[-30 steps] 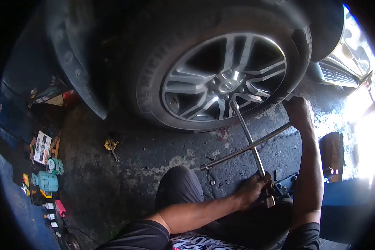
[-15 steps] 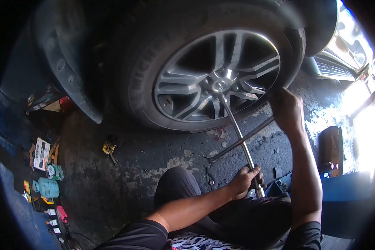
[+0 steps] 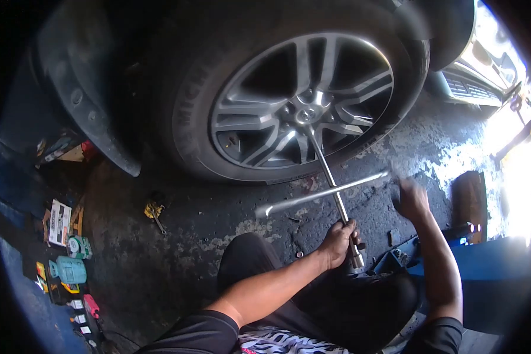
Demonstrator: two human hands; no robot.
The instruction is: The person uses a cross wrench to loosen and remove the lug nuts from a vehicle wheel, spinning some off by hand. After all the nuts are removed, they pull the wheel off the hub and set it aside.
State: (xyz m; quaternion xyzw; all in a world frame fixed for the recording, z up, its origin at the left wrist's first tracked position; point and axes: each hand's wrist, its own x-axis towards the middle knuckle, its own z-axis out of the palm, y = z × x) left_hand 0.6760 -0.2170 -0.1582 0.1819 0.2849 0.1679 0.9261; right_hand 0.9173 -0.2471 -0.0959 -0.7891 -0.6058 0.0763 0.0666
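Observation:
A four-way lug wrench [image 3: 329, 171] reaches from a lug nut position just below the hub centre of the alloy wheel [image 3: 305, 115] toward my lap. My left hand [image 3: 337, 242] is wrapped round the wrench's near shaft, close to its socket end. The crossbar [image 3: 321, 193] slants up to the right, its left end blurred. My right hand [image 3: 411, 197] is off the crossbar, a little right of its right end, blurred; its fingers cannot be made out clearly. The black tyre [image 3: 189, 133] surrounds the wheel.
A yellow tool [image 3: 153, 210] lies on the dark floor at left. Further left are a white box [image 3: 59, 222], a teal bottle [image 3: 71, 269] and a pink item [image 3: 91, 306]. A wooden block [image 3: 469, 200] and blue surface [image 3: 489, 265] are at right. My knee [image 3: 248, 251] is below the wheel.
The crossbar has turned, its right end lower and its left end higher. My right hand has moved down and come away from the bar; my left hand still holds the shaft.

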